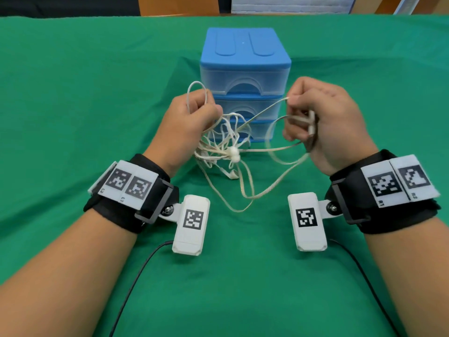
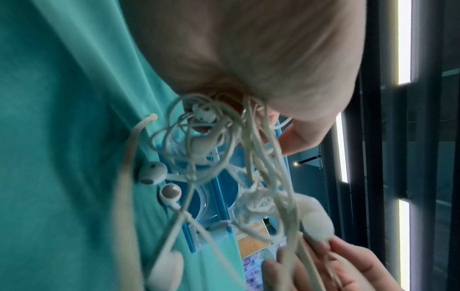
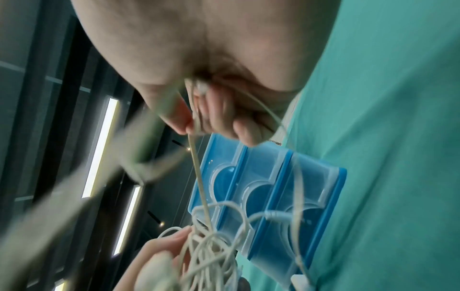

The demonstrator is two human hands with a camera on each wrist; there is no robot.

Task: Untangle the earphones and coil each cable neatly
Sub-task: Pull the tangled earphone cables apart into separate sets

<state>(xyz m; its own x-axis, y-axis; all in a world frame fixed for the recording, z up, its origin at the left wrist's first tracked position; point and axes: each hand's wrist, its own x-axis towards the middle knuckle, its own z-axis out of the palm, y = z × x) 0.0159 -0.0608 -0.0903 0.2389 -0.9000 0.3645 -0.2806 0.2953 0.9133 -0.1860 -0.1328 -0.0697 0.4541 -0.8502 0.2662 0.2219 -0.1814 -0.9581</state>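
A tangle of white earphone cables (image 1: 226, 144) hangs between my two raised hands above the green cloth. My left hand (image 1: 192, 117) grips a bunch of the cables, with a loop (image 1: 196, 93) sticking up past its knuckles. My right hand (image 1: 313, 117) pinches one taut strand (image 1: 262, 113) at thumb and forefinger and also holds further loops and a stem in its curled fingers. Two earbuds (image 1: 233, 153) dangle together under the knot. In the left wrist view several earbuds (image 2: 153, 173) hang among the cables (image 2: 224, 157). The right wrist view shows the pinched strand (image 3: 199, 177) running down to the knot (image 3: 211, 252).
A blue three-drawer plastic organiser (image 1: 245, 81) stands right behind the hands, drawers shut. Long cable loops (image 1: 243, 190) trail down onto the green tablecloth (image 1: 73, 93) between my wrists. Black leads (image 1: 136, 278) run from the wrist cameras toward me.
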